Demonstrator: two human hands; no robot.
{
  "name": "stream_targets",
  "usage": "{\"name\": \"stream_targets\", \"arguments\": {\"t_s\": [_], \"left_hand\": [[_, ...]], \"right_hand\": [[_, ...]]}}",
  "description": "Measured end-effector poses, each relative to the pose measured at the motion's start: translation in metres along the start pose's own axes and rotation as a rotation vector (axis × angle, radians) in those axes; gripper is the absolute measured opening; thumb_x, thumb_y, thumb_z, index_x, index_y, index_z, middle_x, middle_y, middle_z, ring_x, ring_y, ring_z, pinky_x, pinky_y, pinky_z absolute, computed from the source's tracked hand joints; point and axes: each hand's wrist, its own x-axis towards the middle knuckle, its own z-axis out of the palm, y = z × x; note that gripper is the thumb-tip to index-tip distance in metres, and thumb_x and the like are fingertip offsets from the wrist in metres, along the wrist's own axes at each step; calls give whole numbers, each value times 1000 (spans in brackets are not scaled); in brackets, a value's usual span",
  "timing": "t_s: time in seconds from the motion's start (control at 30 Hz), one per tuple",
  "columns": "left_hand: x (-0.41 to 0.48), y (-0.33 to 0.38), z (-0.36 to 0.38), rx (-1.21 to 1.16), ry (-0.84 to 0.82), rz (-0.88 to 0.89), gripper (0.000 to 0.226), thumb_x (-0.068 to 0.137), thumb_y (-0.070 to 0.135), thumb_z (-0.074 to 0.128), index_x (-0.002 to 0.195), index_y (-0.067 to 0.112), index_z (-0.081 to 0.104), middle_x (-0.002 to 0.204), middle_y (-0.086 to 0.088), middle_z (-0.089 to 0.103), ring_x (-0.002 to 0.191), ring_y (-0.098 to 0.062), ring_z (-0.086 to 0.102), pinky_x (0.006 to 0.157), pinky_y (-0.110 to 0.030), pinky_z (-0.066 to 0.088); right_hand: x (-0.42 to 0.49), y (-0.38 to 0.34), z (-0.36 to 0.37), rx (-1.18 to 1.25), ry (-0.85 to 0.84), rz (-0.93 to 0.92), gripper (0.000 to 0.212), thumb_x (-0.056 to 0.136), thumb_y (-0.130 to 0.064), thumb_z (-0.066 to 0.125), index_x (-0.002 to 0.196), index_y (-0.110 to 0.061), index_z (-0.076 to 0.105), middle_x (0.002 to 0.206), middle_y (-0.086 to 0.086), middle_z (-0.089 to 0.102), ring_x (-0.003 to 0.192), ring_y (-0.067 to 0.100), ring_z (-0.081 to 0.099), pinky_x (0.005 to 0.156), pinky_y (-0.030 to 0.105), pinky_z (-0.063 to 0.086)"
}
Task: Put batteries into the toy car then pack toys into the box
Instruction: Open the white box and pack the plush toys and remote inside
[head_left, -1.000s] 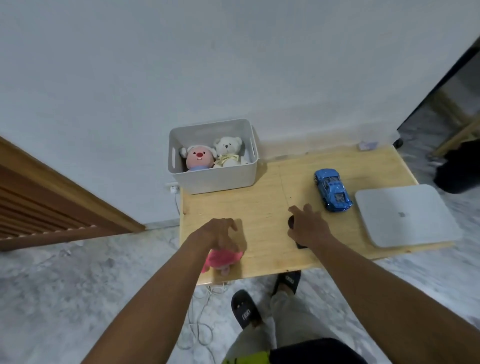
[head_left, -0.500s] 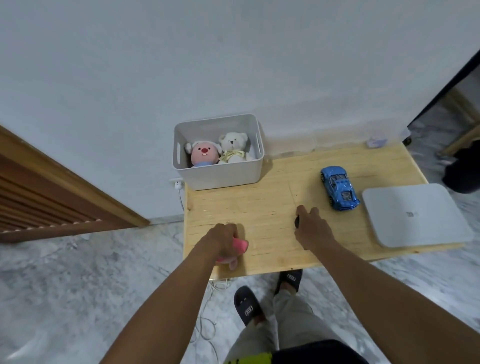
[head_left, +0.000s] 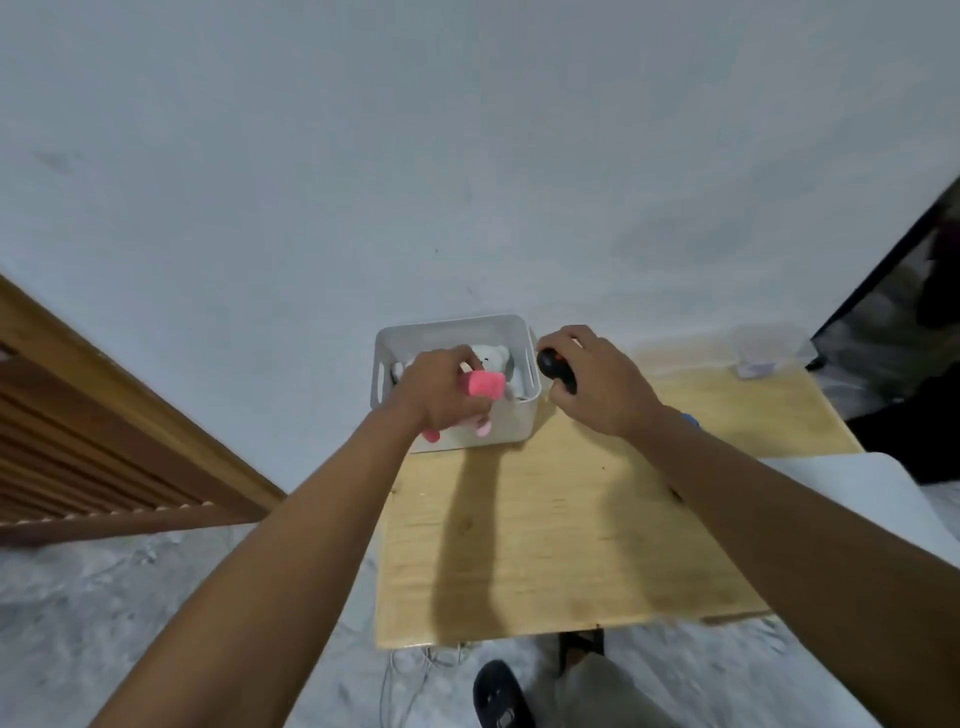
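A white box (head_left: 511, 431) stands at the back left of the wooden table (head_left: 550, 530), against the wall. My left hand (head_left: 436, 395) grips a pink plush toy (head_left: 485, 387) over the box's front part. A white teddy bear (head_left: 493, 356) lies inside the box behind it. My right hand (head_left: 597, 384) holds a small black remote control (head_left: 556, 370) just right of the box's rim. Only a sliver of the blue toy car (head_left: 690, 420) shows behind my right wrist.
A flat white scale (head_left: 852, 499) lies on the table's right side, partly under my right forearm. A small clear plastic bag (head_left: 763, 358) sits at the back right corner. Below the table's front edge are white cables (head_left: 415, 675) and my black sandals (head_left: 501, 696).
Both hands have lifted off the table's front and moved back to the box, the left carrying the pink plush, the right the black remote. The camera has come closer.
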Motion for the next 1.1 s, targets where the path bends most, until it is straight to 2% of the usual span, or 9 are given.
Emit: {"name": "stream_targets", "arguments": {"t_s": [0.07, 0.13, 0.2, 0.33, 0.57, 0.8, 0.9, 1.0, 1.1], "left_hand": [[11, -5, -15, 10, 87, 15, 37, 74, 32, 81, 106, 27, 64, 101, -1, 64, 79, -25, 68, 49, -36, 56], [19, -14, -24, 42, 133, 9, 39, 75, 31, 81, 110, 23, 66, 103, -5, 66, 92, -26, 64, 65, -34, 53], [26, -24, -27, 68, 133, -6, 41, 76, 29, 82, 113, 20, 66, 104, -6, 67, 96, -27, 62, 78, -35, 51], [40, -43, -23, 86, 111, -42, 44, 76, 25, 81, 117, 18, 66, 107, -7, 66, 98, -26, 60, 79, -34, 49], [57, -58, -4, 122, 8, -95, 48, 79, 33, 80, 122, 19, 63, 113, -10, 67, 100, -29, 62, 82, -35, 52], [70, -76, 10, 98, -54, -144, 52, 67, 38, 80, 116, 24, 66, 111, 4, 71, 110, -23, 64, 106, -38, 41], [72, -85, 14, 99, -82, -180, 47, 78, 28, 83, 121, 19, 65, 101, 8, 53, 102, -19, 50, 98, -31, 40], [75, -95, 20, 91, -111, -232, 57, 78, 32, 86, 128, 22, 60, 119, -5, 55, 111, -25, 51, 88, -31, 49], [76, -96, 21, 108, -148, -251, 61, 80, 37, 83, 134, 24, 58, 130, -11, 54, 119, -28, 52, 95, -36, 52]], "right_hand": [[21, -10, -5, 4, -97, -23, 49, 81, -23, 59, 128, -32, 51, 134, -2, 51, 100, 30, 62, 81, 43, 55], [38, -17, -5, 15, -164, -34, 50, 82, -23, 60, 130, -32, 50, 136, -2, 50, 104, 30, 61, 84, 44, 54], [52, -23, -1, 35, -207, -54, 49, 84, -23, 61, 130, -33, 50, 136, -3, 50, 104, 29, 61, 85, 43, 54], [73, -30, 13, 55, -285, -111, 47, 85, -23, 62, 129, -33, 51, 132, -4, 50, 103, 28, 60, 85, 42, 53], [98, -27, 39, 7, -479, -155, 45, 84, -22, 64, 123, -37, 50, 123, -2, 50, 98, 31, 62, 85, 43, 55], [113, -22, 62, -58, -597, -123, 45, 82, -23, 64, 123, -33, 50, 121, 1, 50, 101, 32, 59, 87, 45, 53], [117, -22, 69, -57, -621, -120, 43, 80, -21, 63, 119, -34, 54, 117, -1, 51, 100, 29, 59, 85, 40, 52], [120, -20, 77, -42, -634, -109, 39, 82, -20, 61, 118, -35, 57, 115, -2, 53, 100, 27, 59, 81, 34, 48], [121, -20, 82, -43, -643, -114, 35, 89, -21, 59, 121, -32, 60, 119, 0, 56, 101, 27, 60, 80, 32, 47]]}}
